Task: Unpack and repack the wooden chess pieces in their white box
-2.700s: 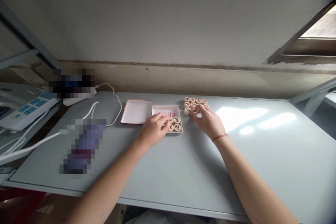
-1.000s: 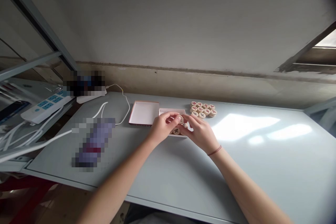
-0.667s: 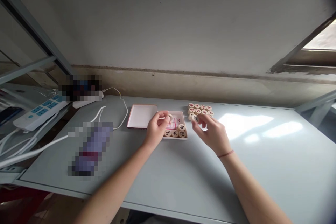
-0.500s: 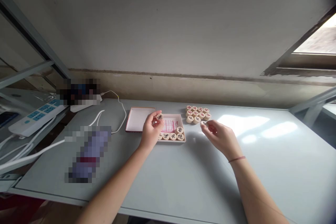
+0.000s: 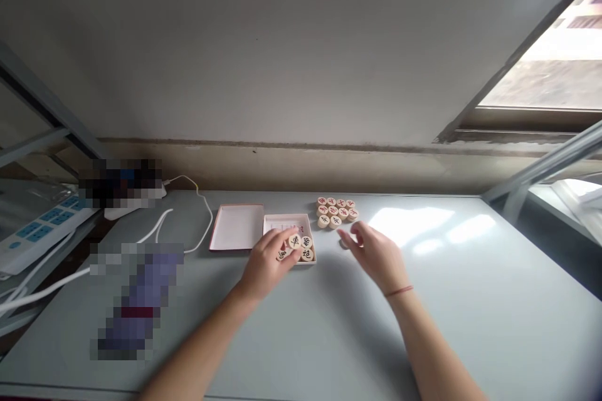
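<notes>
In the head view my left hand point(image 5: 267, 262) is over the open white box point(image 5: 277, 221), its thumb and fingers closed around a round wooden Chinese chess piece point(image 5: 295, 240) with a black character. Beside that piece, black-lettered pieces point(image 5: 306, 254) lie along the box's near side, partly hidden by my fingers. My right hand point(image 5: 376, 254), a thin red cord at its wrist, pinches another chess piece point(image 5: 344, 243) low over the table, mostly covered by the fingertips. Behind it stands a group of several chess pieces point(image 5: 333, 211), most with red characters and the front two with black.
The box's lid point(image 5: 237, 225) lies inside-up, left of the box. Farther left are a white cable point(image 5: 205, 225), a blurred purple item point(image 5: 141, 294) and a power strip point(image 5: 47, 229). A wall point(image 5: 263, 169) runs behind the grey table point(image 5: 301, 338); metal frame bars point(image 5: 540, 166) rise at both sides.
My left hand has lowered its chess piece into the box area, beside the other pieces. My right hand has drawn its piece slightly away from the group. The camera view has shifted.
</notes>
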Available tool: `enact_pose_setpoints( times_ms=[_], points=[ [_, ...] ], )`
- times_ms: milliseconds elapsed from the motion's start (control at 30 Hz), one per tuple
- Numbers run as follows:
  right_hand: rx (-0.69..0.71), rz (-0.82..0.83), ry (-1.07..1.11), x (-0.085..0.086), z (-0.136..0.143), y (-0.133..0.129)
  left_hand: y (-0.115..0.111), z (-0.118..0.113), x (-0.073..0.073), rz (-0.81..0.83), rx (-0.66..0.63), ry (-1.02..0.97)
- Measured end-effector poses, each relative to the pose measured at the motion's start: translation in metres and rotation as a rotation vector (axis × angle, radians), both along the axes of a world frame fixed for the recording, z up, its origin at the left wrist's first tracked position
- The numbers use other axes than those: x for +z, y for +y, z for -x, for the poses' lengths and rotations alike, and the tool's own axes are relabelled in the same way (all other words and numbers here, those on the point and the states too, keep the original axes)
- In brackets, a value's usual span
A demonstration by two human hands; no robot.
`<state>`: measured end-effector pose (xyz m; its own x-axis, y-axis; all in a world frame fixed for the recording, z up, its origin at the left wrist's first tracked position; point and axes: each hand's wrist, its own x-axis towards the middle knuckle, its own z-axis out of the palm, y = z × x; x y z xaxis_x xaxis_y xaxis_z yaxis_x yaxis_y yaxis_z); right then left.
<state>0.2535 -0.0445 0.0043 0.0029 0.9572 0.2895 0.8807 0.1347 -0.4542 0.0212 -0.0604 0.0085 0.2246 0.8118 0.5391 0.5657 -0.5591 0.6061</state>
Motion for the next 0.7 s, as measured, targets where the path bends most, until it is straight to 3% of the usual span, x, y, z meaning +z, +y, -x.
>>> enact_pose_setpoints(
  times_ms=[133, 233, 333, 467, 700],
  points=[
    [0.382, -0.191, 0.216, 0.012, 0.05, -0.022, -0.01, -0.011, 0.0, -0.155, -0.12, 0.115],
    [0.419, -0.236, 0.271, 0.012, 0.063, -0.028, -0.012, -0.015, -0.004, -0.177, -0.115, 0.128],
    [0.324, -0.187, 0.346, 0.007, 0.046, -0.018, -0.01, -0.015, -0.007, -0.154, -0.091, 0.184],
    [0.014, -0.143, 0.363, -0.007, 0.01, 0.003, -0.005, -0.011, -0.007, -0.12, -0.1, 0.186],
    [-0.038, -0.006, 0.32, -0.024, -0.009, 0.015, -0.001, -0.006, 0.0, -0.118, -0.092, 0.151]
  ],
)
